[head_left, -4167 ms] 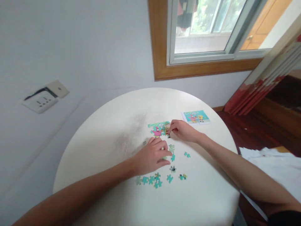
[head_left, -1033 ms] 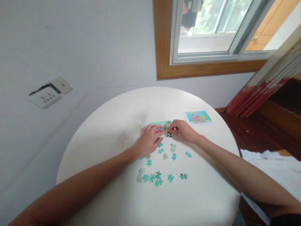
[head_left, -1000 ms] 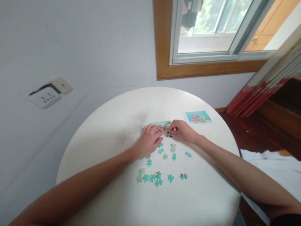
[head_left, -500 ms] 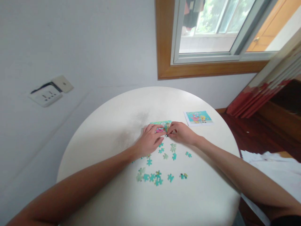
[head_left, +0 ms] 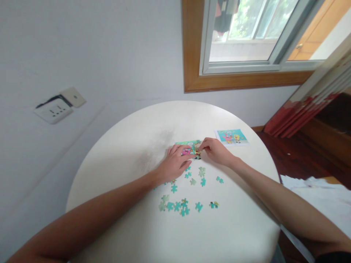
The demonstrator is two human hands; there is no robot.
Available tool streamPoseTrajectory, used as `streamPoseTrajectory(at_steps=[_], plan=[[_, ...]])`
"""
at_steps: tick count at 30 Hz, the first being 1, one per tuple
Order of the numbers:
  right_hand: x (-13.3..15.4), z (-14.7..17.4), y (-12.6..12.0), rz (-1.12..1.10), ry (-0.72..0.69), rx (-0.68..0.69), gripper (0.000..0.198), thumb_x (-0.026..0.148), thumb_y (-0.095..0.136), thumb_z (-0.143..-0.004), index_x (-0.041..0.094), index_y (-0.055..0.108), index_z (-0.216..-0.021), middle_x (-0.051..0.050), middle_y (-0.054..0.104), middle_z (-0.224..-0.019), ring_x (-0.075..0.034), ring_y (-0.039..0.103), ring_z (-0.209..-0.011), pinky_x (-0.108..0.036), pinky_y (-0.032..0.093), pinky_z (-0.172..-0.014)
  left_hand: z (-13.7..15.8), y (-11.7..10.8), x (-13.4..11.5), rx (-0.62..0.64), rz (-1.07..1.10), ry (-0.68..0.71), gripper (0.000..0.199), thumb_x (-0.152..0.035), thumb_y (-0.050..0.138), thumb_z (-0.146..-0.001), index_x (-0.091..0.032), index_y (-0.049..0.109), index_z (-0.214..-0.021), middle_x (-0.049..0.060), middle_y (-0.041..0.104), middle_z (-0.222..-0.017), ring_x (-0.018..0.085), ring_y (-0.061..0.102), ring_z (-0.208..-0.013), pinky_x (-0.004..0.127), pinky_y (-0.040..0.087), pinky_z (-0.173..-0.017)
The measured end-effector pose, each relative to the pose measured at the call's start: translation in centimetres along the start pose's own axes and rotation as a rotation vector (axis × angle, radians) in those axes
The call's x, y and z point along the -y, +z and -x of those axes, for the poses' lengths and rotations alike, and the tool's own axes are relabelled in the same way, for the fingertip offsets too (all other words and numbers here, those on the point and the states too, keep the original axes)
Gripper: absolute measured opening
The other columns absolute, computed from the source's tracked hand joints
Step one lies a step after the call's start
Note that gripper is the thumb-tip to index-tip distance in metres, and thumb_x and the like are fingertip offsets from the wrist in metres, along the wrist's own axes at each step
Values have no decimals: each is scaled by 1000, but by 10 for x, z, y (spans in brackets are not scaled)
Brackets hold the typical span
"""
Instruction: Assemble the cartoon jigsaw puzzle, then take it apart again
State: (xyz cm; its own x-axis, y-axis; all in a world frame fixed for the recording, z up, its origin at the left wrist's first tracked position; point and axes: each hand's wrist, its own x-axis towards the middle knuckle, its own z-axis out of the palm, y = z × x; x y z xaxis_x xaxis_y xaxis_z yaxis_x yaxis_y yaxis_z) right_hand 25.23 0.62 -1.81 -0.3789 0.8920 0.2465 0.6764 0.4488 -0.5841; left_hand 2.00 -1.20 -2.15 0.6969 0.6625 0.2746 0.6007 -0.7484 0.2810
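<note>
A partly assembled jigsaw puzzle (head_left: 189, 144), green with a pink figure, lies flat on the white table. My left hand (head_left: 175, 160) rests on its left and lower part with the fingers stretched out, covering some of it. At the puzzle's right edge, my right hand (head_left: 214, 149) has thumb and forefinger pinched on a jigsaw piece (head_left: 197, 149), which the fingertips partly hide. Nearer to me lie several loose teal and pale green pieces (head_left: 177, 206), some of them grouped together. Others, such as a teal piece (head_left: 203, 182), sit just below my hands.
A picture card (head_left: 231, 137) with cartoon figures lies at the right back of the round table (head_left: 120, 146). The wall with a socket (head_left: 56, 109) stands behind on the left, a window (head_left: 241, 36) at the back right. White papers (head_left: 318, 197) are right of the table.
My right hand has shifted slightly up and to the right along the puzzle's edge, uncovering dark-patterned pieces at its lower right. My left hand has stayed in place.
</note>
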Motion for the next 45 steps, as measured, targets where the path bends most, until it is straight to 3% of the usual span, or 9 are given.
streamPoseTrajectory(at_steps=[15, 26, 45], plan=[[0, -1, 2, 39, 74, -28, 39, -2, 45, -75, 18, 77, -87, -7, 73, -92, -19, 66, -89, -28, 48, -84, 1, -3, -2, 88, -28, 25, 35, -40, 42, -98, -38, 57, -130, 5, 46, -137, 29, 39, -123, 51, 33, -102], [1, 0, 2, 27, 81, -59, 38, -2, 45, -75, 17, 76, -86, -7, 74, -90, -18, 66, -86, -27, 48, -83, -1, 2, 1, -33, 11, -37, 36, -30, 40, -99, -33, 59, -129, 5, 51, -133, 25, 41, -122, 47, 34, -104], [10, 1, 4, 22, 103, -11, 39, -1, 45, -73, 18, 77, -85, -6, 75, -90, -18, 67, -85, -25, 48, -80, 0, -3, -1, 10, 38, -14, 35, -27, 40, -98, -34, 65, -121, 4, 51, -132, 25, 40, -122, 47, 33, -103]])
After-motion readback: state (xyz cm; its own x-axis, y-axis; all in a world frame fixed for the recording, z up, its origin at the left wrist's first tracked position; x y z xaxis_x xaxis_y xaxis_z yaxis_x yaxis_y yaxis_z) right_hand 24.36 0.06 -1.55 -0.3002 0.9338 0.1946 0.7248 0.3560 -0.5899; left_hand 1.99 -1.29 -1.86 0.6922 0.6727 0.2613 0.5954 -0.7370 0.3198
